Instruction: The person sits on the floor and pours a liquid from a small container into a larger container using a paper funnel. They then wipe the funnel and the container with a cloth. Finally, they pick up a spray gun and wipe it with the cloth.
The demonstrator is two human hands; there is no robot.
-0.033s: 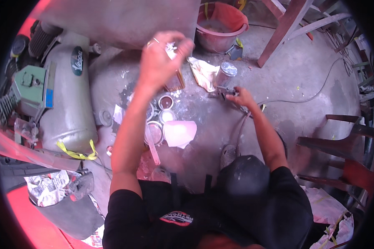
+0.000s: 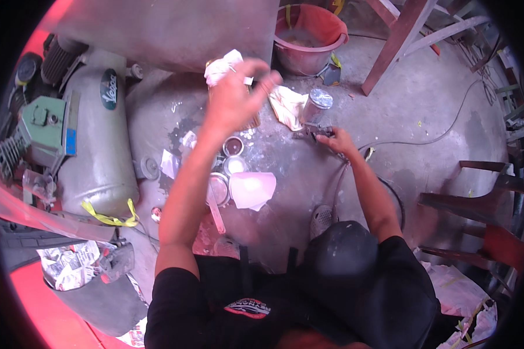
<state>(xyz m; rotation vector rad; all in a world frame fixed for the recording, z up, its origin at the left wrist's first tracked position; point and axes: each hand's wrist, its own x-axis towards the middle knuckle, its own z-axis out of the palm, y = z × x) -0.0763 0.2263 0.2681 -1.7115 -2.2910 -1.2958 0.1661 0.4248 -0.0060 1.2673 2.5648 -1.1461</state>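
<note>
My left hand (image 2: 233, 99) is blurred, fingers curved and apart, over an upright rectangular can (image 2: 247, 119) with a crumpled white cloth (image 2: 218, 68) on top. My right hand (image 2: 339, 141) grips a dark spray gun (image 2: 315, 129) with a hose. Just behind the gun stands a cylindrical cup (image 2: 317, 104) with a silvery lid, beside another white rag (image 2: 286, 104). Nearer me are round paint cans (image 2: 218, 191), a small tin of dark liquid (image 2: 233, 146), a white-filled tin (image 2: 234, 166), a stirring stick (image 2: 216, 215) and pink-looking paper (image 2: 251, 189).
An air compressor (image 2: 93, 151) stands left, above a newspaper-covered bag (image 2: 87, 296). A bucket (image 2: 308, 49) sits at the back beside a wooden stand (image 2: 399, 41). Plastic chairs (image 2: 460, 203) are at the right; a hose (image 2: 425, 141) crosses the floor.
My left hand has moved slightly down and right, uncovering more of the white cloth on the rectangular can. My right hand stays on the spray gun; the whole view has shifted a little.
</note>
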